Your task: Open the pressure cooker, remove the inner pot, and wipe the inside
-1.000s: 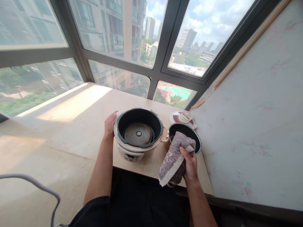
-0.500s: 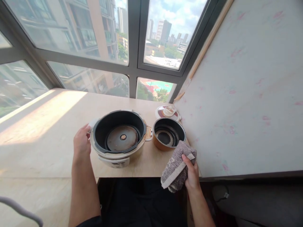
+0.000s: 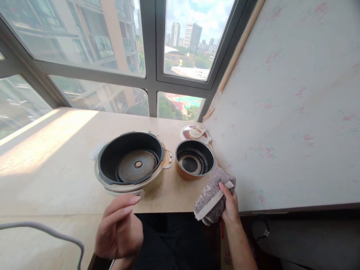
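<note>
The right hand [image 3: 231,204] clutches a folded grey towel [image 3: 213,197] at the near right edge of the wooden counter [image 3: 56,165], just beside the small inner pot [image 3: 195,162]. The left hand [image 3: 119,230] hovers empty, fingers loosely curled, near the open rice cooker [image 3: 131,163].

One cooker [image 3: 131,165], one pot [image 3: 194,164], one lid [image 3: 195,132], one towel [image 3: 213,196]
</note>
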`<state>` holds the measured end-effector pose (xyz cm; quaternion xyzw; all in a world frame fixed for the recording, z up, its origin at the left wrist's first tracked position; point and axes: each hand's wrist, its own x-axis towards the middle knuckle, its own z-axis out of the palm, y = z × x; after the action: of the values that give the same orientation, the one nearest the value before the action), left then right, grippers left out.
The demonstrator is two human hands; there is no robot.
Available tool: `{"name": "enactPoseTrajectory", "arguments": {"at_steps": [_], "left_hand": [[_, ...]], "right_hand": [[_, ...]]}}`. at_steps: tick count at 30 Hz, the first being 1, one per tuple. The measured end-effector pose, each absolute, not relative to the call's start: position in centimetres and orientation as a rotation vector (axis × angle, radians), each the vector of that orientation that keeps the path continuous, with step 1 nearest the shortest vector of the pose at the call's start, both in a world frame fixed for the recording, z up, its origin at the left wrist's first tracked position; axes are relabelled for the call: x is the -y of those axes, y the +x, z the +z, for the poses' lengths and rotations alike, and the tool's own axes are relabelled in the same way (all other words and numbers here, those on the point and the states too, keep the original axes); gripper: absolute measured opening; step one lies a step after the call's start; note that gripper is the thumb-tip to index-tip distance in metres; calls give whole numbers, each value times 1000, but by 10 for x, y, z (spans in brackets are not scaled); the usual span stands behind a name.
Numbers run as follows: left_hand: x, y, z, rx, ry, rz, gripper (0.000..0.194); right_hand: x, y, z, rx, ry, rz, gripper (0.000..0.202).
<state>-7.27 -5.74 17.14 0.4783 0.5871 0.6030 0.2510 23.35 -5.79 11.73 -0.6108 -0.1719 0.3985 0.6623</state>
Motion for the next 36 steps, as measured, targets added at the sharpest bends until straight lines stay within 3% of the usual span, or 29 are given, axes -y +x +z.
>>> {"name": "enactPoseTrajectory", "arguments": {"at_steps": [7,10,14,19,22,31,36], "left_hand": [[25,15,137,-1355,1448,1509,17],[9,34,127,-1386,1346,1400,22],[11,47,130,-1231,1262,1210,44],[32,76,145,-1002,1291,881,94],[39,90,146,-944,1320,892,111],[34,69,134,-1134,1211,1120,86],[35,49,126,-1241,1188,1143,81]], "right_hand": [[48,247,115,395,-1340,962,54],[44,251,114,431,-1315,966,55],[36,246,116,416,-1277,1004,59],[32,225,130,503,-1221,1087,58],[36,216,135,596,-1184,1141,59],[34,236,136,1056,-1040,1327,67],[3,266,123,1289,-1432,687,85]]}}
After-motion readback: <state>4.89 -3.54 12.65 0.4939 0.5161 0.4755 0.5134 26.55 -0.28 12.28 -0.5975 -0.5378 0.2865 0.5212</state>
